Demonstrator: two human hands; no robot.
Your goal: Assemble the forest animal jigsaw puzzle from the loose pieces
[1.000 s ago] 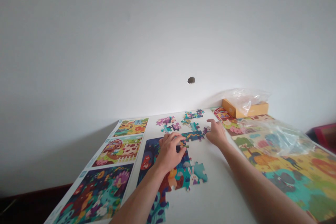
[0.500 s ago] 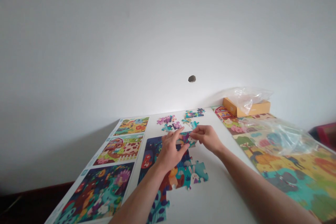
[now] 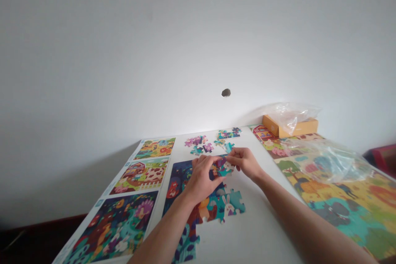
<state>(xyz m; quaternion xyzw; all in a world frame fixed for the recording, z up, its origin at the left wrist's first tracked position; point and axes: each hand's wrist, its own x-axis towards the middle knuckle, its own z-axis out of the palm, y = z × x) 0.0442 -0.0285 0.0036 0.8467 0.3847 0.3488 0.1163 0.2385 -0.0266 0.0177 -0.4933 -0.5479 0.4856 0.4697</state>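
Between my two hands is a jigsaw puzzle piece (image 3: 228, 166) with a white rabbit on teal and purple, raised over the upper right of the partly joined puzzle. My right hand (image 3: 246, 162) pinches its right edge between thumb and fingers. My left hand (image 3: 203, 176) grips the left side, fingers at the top and thumb below. The joined dark forest puzzle (image 3: 179, 173) lies under my left hand, which hides part of it. A rabbit section (image 3: 229, 205) juts out on its right side.
Loose puzzle pieces (image 3: 198, 141) lie at the far side of the white table (image 3: 247, 231). A sheet of printed pictures (image 3: 140, 175) is on the left. To the right are a finished animal puzzle (image 3: 331, 210), clear plastic bags (image 3: 343, 165) and a yellow box (image 3: 298, 128). A wall (image 3: 185, 49) stands behind.
My left fingers have come down and closed on the piece; before, they were spread beside it. The piece has tilted so more of its rabbit shows. My right hand has shifted slightly right.
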